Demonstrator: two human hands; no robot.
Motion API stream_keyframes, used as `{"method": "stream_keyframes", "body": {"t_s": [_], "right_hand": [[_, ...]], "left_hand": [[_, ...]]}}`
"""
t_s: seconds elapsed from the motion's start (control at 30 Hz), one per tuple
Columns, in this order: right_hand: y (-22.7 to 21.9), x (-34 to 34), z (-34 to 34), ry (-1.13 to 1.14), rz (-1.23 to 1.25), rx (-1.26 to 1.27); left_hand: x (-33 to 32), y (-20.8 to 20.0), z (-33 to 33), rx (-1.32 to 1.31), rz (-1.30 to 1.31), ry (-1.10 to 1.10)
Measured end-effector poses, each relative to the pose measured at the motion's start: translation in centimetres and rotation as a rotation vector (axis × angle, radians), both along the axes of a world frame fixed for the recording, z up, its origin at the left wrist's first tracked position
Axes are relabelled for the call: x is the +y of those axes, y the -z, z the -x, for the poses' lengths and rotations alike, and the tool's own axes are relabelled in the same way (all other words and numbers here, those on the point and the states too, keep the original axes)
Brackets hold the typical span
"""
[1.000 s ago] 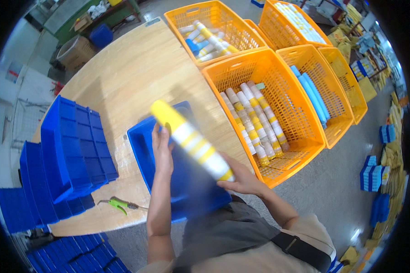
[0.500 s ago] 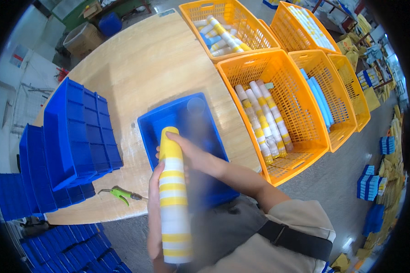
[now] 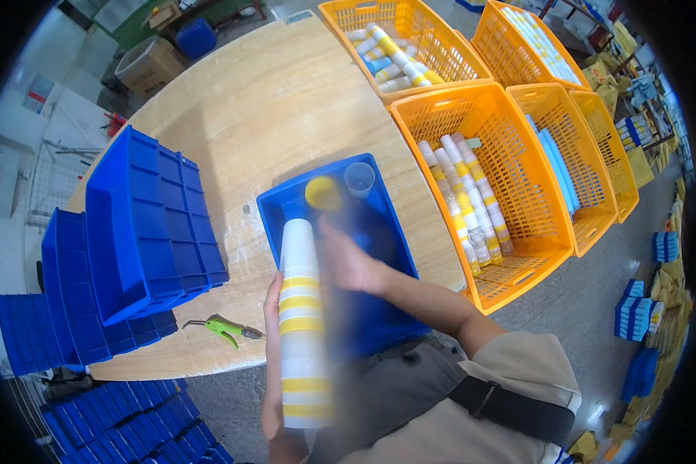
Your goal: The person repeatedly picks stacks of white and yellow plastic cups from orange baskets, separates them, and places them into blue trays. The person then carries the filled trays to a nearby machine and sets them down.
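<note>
My left hand (image 3: 274, 298) is wrapped round the side of a long stack of nested cups (image 3: 301, 348), white and yellow in turn, with a white cup at its far end. Beyond that end, a yellow cup (image 3: 323, 193) is at the far part of a blue tray (image 3: 267, 203); whether it rests there or is still falling I cannot tell. A clear cup (image 3: 359, 179) lies to its right in the tray. Over the tray, my right hand (image 3: 352, 259) is apart from the stack, fingers stretched out and holding nothing, partly blurred by a hazy streak.
Blue bins (image 3: 155, 224) stand stacked at the left of the wooden table (image 3: 240, 100). A green air blow gun (image 3: 223, 329) lies by its near edge. Orange crates (image 3: 518, 178) with bundled cup stacks line the right. More blue trays (image 3: 131, 421) are piled below left.
The yellow cup has come off the stack's far end and is now over the tray, leaving a white cup there. My right hand has let go and drawn away from the stack.
</note>
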State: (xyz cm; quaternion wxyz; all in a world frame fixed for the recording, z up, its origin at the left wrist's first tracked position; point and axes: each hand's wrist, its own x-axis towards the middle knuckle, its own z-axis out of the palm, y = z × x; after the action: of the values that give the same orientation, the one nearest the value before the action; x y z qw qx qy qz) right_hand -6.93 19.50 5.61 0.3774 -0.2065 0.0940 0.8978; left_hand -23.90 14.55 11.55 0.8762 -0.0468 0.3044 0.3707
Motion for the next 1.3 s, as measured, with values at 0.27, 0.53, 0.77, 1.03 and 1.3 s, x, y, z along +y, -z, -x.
{"method": "stream_keyframes", "body": {"t_s": [0.27,0.53,0.77,1.03,1.3], "right_hand": [[2.2,1.4,1.9,0.200,-0.246,-0.446],[0.2,0.2,2.8,-0.053,-0.241,-0.505],[4.7,-1.6,1.6,-0.054,-0.276,-0.211],[2.1,-5.5,-4.4,0.236,0.162,-0.131],[3.1,-4.8,-2.0,0.106,-0.144,-0.197]], "left_hand": [[-0.2,-1.1,1.7,0.354,0.010,0.182],[-2.2,-0.3,3.3,0.509,-0.025,0.319],[-3.0,-0.4,2.2,0.359,-0.022,0.244],[-3.5,0.3,0.3,0.235,-0.035,0.305],[-3.4,-1.2,0.7,0.223,0.026,0.277]]}}
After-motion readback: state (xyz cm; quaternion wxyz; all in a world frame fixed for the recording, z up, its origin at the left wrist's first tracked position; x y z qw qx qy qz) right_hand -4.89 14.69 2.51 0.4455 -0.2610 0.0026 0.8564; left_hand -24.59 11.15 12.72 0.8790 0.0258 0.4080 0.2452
